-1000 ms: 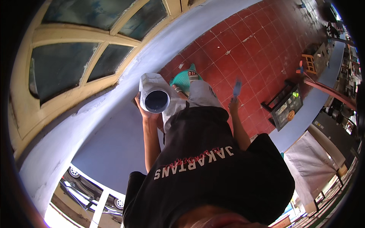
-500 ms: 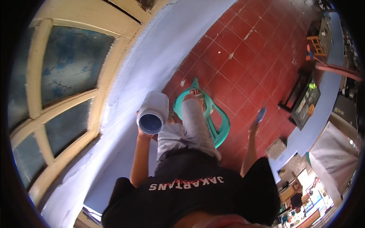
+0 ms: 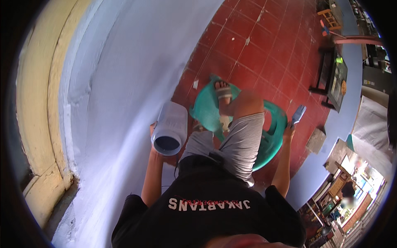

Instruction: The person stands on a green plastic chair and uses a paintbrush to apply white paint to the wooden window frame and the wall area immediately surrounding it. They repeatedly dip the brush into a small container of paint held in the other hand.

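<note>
My left hand (image 3: 154, 134) is closed around the side of a whitish plastic jar (image 3: 173, 118). Its wide round mouth faces me, and the inside looks dark blue-grey; how full it is I cannot tell. Held out to the right, my right hand (image 3: 289, 131) grips a paintbrush (image 3: 298, 114) with blue-grey, paint-coloured bristles pointing up and away. Beneath me is a green plastic chair (image 3: 205, 106), with one sandalled foot on its seat and that knee bent. My other foot is partly hidden by the jar and my leg.
A pale blue wall (image 3: 120, 82) runs close along my left, with a cream wooden frame (image 3: 39, 103) beyond it. Red tiles (image 3: 252, 53) cover the floor. To the right stand a low dark table (image 3: 337, 82), a grey block (image 3: 316, 140) and a low blue ledge (image 3: 304, 180).
The view has shifted, so the window panes have mostly left it. My leg on the chair is now more bent, knee to the right. The brush has come up and right; the jar stays in hand.
</note>
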`<state>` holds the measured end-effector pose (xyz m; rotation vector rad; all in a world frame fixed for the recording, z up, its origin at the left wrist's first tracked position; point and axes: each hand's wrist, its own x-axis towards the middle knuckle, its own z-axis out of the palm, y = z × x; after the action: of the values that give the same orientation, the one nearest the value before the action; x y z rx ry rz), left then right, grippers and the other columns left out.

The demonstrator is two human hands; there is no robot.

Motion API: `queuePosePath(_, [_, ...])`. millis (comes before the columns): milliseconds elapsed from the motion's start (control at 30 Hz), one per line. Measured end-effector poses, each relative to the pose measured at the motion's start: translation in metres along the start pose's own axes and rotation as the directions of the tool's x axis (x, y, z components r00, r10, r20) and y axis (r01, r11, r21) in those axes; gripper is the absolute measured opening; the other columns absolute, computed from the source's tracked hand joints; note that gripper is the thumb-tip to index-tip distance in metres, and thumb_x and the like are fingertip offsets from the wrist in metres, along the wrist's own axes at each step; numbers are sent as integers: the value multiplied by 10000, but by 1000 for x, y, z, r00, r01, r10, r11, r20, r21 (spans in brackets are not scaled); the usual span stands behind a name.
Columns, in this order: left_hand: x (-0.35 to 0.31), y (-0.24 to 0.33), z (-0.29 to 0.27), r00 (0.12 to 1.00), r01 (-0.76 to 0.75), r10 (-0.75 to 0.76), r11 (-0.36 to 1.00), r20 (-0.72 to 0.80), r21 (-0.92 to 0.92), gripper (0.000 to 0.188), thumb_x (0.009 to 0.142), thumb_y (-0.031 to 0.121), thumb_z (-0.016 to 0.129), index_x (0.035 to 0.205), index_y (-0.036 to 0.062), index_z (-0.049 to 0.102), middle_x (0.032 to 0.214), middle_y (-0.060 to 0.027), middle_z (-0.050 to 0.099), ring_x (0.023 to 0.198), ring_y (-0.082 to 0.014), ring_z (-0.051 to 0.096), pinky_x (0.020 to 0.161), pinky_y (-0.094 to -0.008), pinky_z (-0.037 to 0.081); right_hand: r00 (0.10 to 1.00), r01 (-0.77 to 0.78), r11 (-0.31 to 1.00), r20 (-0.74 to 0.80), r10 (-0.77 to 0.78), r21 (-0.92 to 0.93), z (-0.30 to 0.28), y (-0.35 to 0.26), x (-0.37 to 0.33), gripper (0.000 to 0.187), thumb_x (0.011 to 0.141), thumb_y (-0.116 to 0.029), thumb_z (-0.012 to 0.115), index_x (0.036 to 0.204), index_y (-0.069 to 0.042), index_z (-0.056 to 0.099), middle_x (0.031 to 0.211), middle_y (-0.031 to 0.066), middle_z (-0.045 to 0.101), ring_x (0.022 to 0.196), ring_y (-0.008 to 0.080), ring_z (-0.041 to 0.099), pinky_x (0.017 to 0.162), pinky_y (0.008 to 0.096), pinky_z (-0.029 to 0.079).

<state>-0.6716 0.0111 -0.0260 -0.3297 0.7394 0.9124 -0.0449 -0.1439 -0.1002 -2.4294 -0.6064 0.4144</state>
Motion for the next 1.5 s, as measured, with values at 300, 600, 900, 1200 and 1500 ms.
queuePosePath(300, [-70,2,-89,1000,20,-20,999,3,32,723,1021,608,445,1441,24,522,1377,-178,632,1239,-361,629,1023,-522,557,996,-59,998,-71,57,-19,-17,-14,-76,368,942,-367,747,988,-7,682,755,32,618,692,115,548,651,325,450])
queuePosePath(600, [-85,-7,-81,996,93,-91,973,21,-210,689,991,530,546,1491,61,478,1462,-273,525,1285,-546,533,993,-668,525,994,103,994,-43,-102,26,-28,11,-91,293,860,-235,852,823,-22,655,710,-33,577,639,73,475,577,285,403])
queuePosePath(900, [-81,-5,-83,985,123,-108,986,133,-109,690,927,512,656,1487,136,506,1544,-224,442,1409,-527,364,1073,-612,438,980,201,979,-17,-201,33,-8,-20,0,333,840,-242,849,831,-36,587,720,-24,552,654,94,480,576,317,402])
queuePosePath(1200, [-76,-4,-63,986,144,-124,971,115,-188,694,911,506,687,1486,160,510,1581,-209,387,1414,-550,323,1075,-627,437,979,193,981,-59,-193,-1,9,-55,61,433,834,-312,858,735,-62,519,662,3,525,623,107,478,580,335,426])
queuePosePath(1500, [-38,-6,-22,983,111,-98,991,157,-80,711,924,548,637,1483,130,502,1522,-215,466,1357,-528,429,1040,-609,479,943,163,965,-255,-213,-205,26,-79,119,508,870,-452,774,1036,15,663,916,198,719,899,372,714,819,481,532])
